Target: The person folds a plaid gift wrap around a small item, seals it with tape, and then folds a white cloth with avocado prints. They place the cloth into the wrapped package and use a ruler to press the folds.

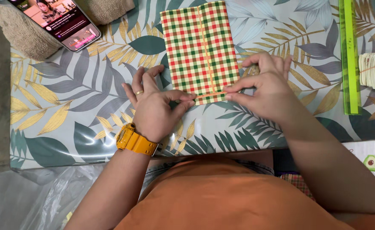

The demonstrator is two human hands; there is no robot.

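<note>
— Head view: where are your hands?
— Your left hand and right hand, palms down, pinch the plaid paper's folded bottom edge at six o'clock; paper lies flat on the leaf-print table.

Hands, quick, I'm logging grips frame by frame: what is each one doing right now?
Left hand: fingers pinched shut on the near edge of the plaid paper.
Right hand: fingers pinched shut on the same near edge.
</note>
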